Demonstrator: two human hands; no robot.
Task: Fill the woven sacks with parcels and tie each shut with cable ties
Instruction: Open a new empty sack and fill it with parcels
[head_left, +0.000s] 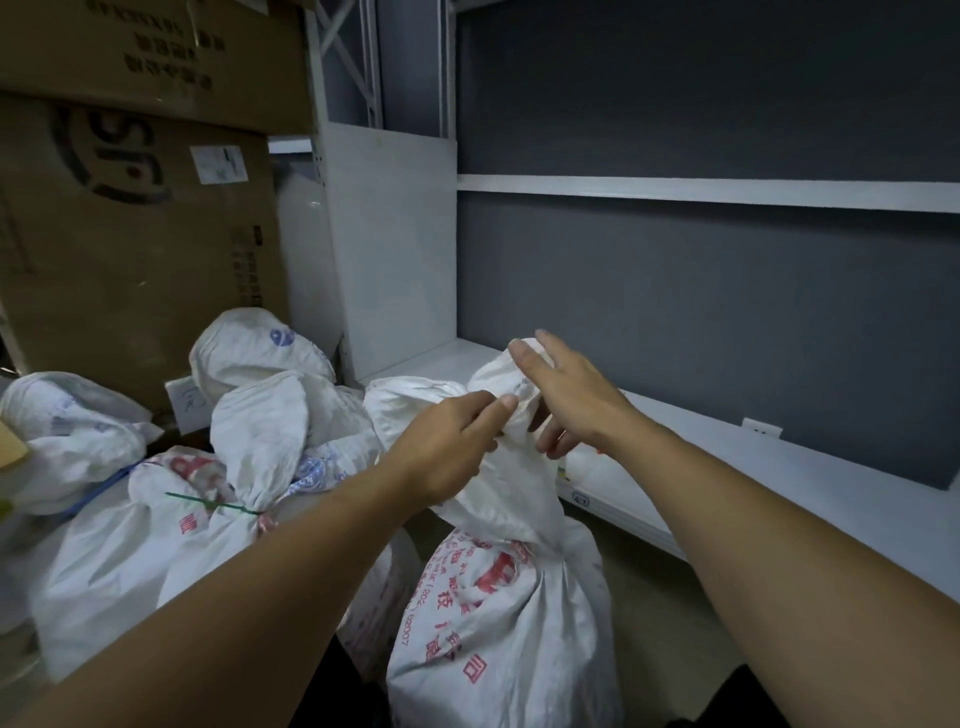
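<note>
1. Grey wall panels and white metal shelving stood behind your work, with brown cardboard boxes stacked at the left.
2. You had the white woven sack with red print upright on the floor just beside the lowest shelf, its neck already cinched, though the tie itself could not be made out.
3. Your left hand pinched the loose flap of fabric above that neck.
4. Your right hand was spread with fingers mostly straight, touching the top of the same flap rather than gripping it.
5. To the left lay several more filled white sacks, one closed by a green cable tie, another by a blue tie.
6. By my judgement, most of the job was done; this sack looked bound, and no open sack or loose parcels showed.
</note>
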